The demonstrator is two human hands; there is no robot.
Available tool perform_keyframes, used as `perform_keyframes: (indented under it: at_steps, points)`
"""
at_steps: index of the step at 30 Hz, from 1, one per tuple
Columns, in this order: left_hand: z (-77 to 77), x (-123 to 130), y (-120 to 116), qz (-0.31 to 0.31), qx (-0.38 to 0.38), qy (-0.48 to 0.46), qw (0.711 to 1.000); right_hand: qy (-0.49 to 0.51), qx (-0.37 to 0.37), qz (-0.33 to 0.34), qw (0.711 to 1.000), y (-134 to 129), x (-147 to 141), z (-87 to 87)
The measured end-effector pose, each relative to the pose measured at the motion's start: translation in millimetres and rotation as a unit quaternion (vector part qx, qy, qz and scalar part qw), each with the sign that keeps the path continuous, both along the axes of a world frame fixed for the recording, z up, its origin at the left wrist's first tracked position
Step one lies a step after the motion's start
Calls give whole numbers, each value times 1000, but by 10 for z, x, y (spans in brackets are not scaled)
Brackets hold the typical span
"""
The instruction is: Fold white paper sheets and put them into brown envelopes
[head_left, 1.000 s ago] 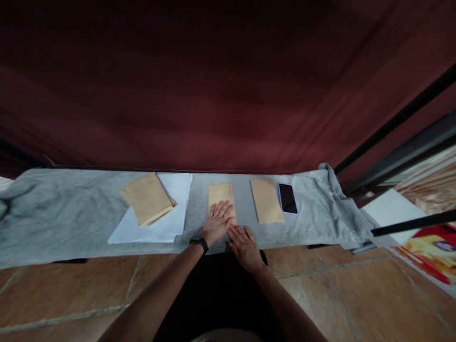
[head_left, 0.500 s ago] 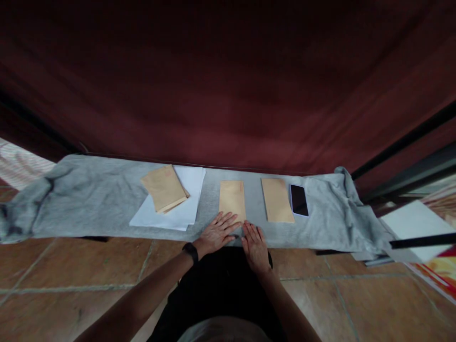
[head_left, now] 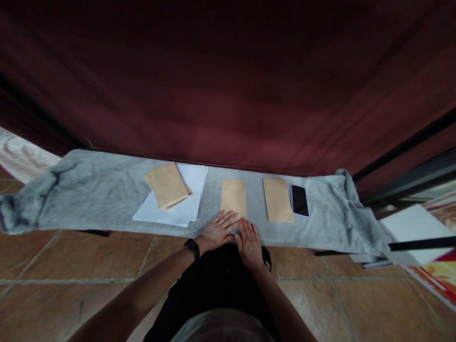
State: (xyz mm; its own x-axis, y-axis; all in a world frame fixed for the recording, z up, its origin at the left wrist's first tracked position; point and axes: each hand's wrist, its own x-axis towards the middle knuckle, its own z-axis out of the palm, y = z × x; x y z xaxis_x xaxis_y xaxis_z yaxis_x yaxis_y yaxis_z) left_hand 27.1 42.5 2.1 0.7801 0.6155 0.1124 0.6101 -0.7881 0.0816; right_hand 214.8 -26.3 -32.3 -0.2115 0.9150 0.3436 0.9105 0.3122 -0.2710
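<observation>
A brown paper envelope (head_left: 233,194) lies on the grey cloth in front of me, its long side pointing away. My left hand (head_left: 217,230) rests flat across its lower left edge, fingers spread. Over its lower right corner lie the fingertips of my right hand (head_left: 249,242), stretched out flat. The two hands almost meet at the envelope's near end, which they partly hide. Another brown envelope (head_left: 278,199) lies apart to the right. On the left, a small stack of brown envelopes (head_left: 168,185) sits on white paper sheets (head_left: 195,183).
A phone (head_left: 299,200) lies beside the right envelope. Grey cloth (head_left: 107,190) covers the narrow bench, bunched at both ends. A dark red panel (head_left: 228,109) rises behind it. Tiled floor (head_left: 89,256) shows below, and a white board (head_left: 415,230) stands at the right.
My right hand has shifted slightly left, its fingertips now over the envelope's near right corner. My left hand stays flat on the envelope. The view has tilted slightly.
</observation>
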Motion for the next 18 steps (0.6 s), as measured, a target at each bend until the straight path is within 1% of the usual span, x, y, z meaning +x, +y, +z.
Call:
perform_keyframes:
  at_steps: [4,11,18]
  points:
    - [-17,-27,0,-6,-13,-1,1000,-15,-2,-4,1000,-12,48,14]
    - [-57,-92,-23,-14,-15,-7,1000,-7,7,-8,1000,-10,54,0]
    - [-78,-202,-53,-3,-12,-2,1000,-5,6,-20,1000,-19,140,9]
